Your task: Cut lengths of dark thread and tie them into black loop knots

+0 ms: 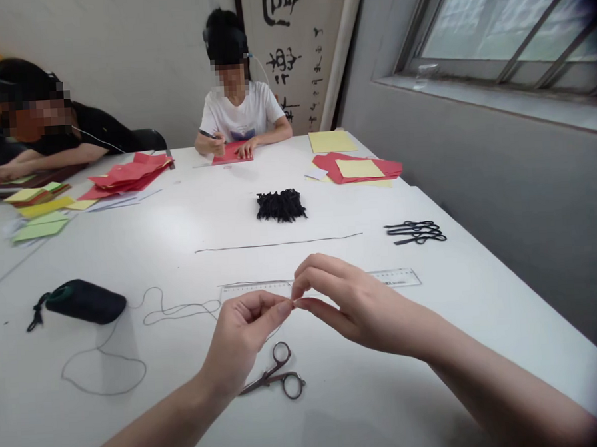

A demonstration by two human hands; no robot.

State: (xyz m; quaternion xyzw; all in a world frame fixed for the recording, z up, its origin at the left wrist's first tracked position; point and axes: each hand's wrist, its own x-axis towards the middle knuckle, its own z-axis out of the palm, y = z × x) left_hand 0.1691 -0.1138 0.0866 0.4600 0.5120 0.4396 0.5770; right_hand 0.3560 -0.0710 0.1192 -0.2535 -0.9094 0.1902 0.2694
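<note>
Head view showed the left hand (pixel 244 333) and the right hand (pixel 352 301) meeting fingertip to fingertip above the white table (pixel 436 376). Both pinched shut on the thin dark thread (pixel 173 315). From the pinch the thread trailed left across the tabletop in loose loops, towards a black fabric pouch (pixel 85 301). The step in hand looked like fine fingertip work at the thread's end. Whatever came next would call for a steady pinch and slack in the trailing line.

Small metal scissors (pixel 279 378) lay just under the left hand, and a clear plastic ruler (pixel 396 278) lay just behind the fingers. A straight cut length of dark thread (pixel 279 243) lay farther off, and a heap of black cords (pixel 280 206) sat beyond it. A few black looped pieces (pixel 416 232) lay to the right, near the table's right edge, which ran close alongside the right forearm. Bare tabletop lay open in front and to the left. Across the table, another person's hands rested on a red paper sheet (pixel 232 153), well apart.
</note>
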